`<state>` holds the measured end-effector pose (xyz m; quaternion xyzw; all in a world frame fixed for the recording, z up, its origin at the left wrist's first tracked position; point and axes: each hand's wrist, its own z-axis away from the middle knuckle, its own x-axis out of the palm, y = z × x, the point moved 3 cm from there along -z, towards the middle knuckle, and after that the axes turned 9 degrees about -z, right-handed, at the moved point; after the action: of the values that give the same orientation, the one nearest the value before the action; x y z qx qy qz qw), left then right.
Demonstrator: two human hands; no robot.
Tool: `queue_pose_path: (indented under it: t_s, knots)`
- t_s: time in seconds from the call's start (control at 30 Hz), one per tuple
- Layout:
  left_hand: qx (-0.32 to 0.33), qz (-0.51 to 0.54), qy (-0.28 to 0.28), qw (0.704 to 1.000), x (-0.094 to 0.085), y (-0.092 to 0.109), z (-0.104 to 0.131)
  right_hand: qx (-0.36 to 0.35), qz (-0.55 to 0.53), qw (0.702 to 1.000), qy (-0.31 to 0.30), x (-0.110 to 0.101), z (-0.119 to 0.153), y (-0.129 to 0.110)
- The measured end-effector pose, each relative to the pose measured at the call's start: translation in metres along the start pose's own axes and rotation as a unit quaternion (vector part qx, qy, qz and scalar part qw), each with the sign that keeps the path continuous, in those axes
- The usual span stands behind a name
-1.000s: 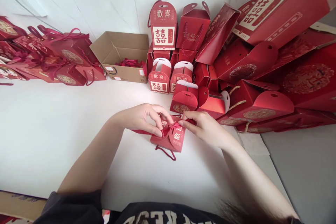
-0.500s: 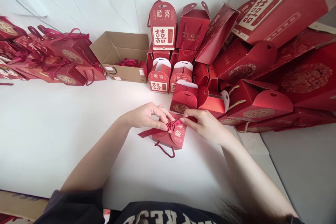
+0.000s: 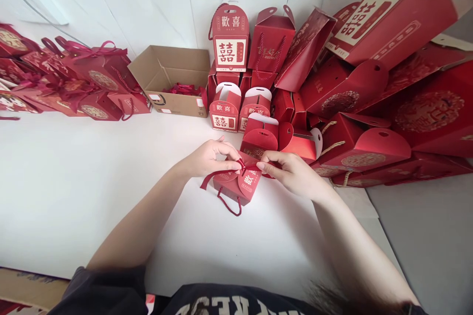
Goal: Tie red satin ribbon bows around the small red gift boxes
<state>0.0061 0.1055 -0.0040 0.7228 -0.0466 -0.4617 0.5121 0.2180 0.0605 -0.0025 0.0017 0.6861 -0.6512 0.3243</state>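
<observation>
A small red gift box (image 3: 236,191) with cream lettering sits on the white table, a twisted cord handle (image 3: 229,205) hanging off its near side. Across its top lies a dark red ribbon (image 3: 215,175), one tail trailing to the left. At the middle of the box top, my left hand (image 3: 211,158) pinches the ribbon between thumb and fingers. My right hand (image 3: 288,170) is closed on the ribbon at the box's right edge. The fingers partly cover the ribbon's crossing, so I cannot tell whether it is knotted.
An open cardboard box (image 3: 181,103) holding red ribbons stands against the tiled wall. Ribbon-tied red boxes (image 3: 99,76) fill the left back. Just beyond my hands, open-topped red boxes (image 3: 260,133) stand close, and larger red boxes (image 3: 364,145) pile up on the right.
The gift box has shifted and turned slightly, its near edge now further from me. My left hand has moved a little away and right, and the ribbon lies tighter across the top.
</observation>
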Motion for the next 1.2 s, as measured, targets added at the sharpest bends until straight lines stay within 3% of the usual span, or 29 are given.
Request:
queue_pose_path:
  t_s: [0.23, 0.57, 0.8, 1.03, 1.2]
  knots:
    - [-0.019, 0.053, 0.033, 0.998, 0.005, -0.010, -0.004, 0.024, -0.065, 0.997, -0.034, -0.001, -0.001, 0.006]
    - [-0.023, 0.046, 0.048, 0.997, 0.007, -0.012, -0.005, 0.025, -0.127, 0.990, -0.061, 0.000, -0.001, 0.005]
    - [-0.017, 0.037, 0.016, 0.999, 0.007, -0.008, -0.005, 0.015, -0.188, 0.978, -0.086, -0.001, 0.001, -0.001]
    - [-0.052, 0.042, -0.020, 0.998, 0.003, -0.006, -0.001, -0.007, -0.244, 0.968, -0.065, 0.004, -0.001, -0.001]
    - [-0.043, 0.040, -0.043, 0.997, 0.004, -0.003, -0.001, -0.033, -0.255, 0.966, -0.015, 0.013, -0.005, 0.003]
